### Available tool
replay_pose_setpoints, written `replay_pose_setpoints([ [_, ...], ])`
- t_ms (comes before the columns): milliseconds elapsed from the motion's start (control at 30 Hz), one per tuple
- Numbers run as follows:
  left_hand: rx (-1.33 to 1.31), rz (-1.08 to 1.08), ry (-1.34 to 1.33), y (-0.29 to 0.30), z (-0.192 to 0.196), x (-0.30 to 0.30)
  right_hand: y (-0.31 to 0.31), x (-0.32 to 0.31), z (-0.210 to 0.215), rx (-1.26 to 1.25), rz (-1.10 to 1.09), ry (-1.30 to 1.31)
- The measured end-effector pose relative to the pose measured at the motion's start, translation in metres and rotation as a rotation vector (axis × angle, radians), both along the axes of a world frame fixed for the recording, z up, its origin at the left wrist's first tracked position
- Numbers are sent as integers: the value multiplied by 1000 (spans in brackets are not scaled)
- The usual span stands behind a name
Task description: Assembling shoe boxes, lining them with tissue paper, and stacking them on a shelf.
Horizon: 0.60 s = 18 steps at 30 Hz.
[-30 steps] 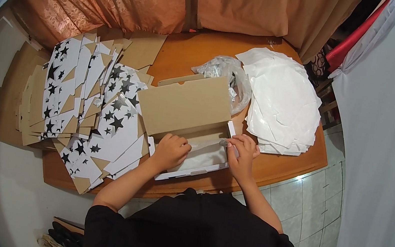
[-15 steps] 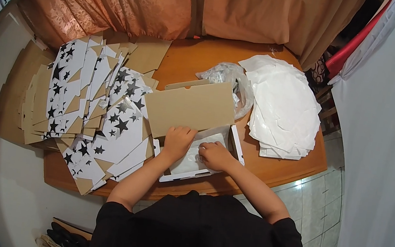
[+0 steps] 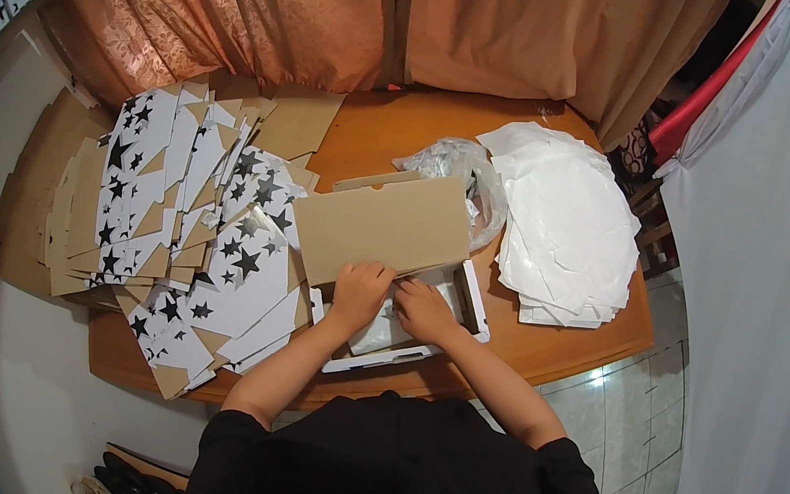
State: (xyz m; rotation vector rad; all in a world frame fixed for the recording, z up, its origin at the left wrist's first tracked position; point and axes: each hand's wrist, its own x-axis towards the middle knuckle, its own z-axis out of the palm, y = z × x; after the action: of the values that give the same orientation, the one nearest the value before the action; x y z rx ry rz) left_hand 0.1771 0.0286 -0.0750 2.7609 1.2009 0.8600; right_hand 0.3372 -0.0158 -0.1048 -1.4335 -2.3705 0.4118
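Both hands [image 3: 361,296] [image 3: 422,311] (grip: I can't tell) curl over white sheeting [image 3: 381,333] in an oblong cardboard box [image 3: 475,304].

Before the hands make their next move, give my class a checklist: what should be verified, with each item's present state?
1. White-edged brown cardboard box resting on the orange-brown wooden table: ok.
2. Brown rectangular cardboard lid raised: ok.
3. Thin white sheet flat inside the box: cannot tell, hands cover part.
4. Left hand and right hand clear of the box: not ok, both over it.
5. Stack of white sheets apart from the box: ok.
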Motion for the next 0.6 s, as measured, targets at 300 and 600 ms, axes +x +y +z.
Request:
replay_pose_setpoints([
  [300,-8,-46,63,-14,-5,-3,-23,21,72,-278,61,-27],
  [600,-493,-531,243,-19,-31,-10,-22,53,110,-64,-205,290],
])
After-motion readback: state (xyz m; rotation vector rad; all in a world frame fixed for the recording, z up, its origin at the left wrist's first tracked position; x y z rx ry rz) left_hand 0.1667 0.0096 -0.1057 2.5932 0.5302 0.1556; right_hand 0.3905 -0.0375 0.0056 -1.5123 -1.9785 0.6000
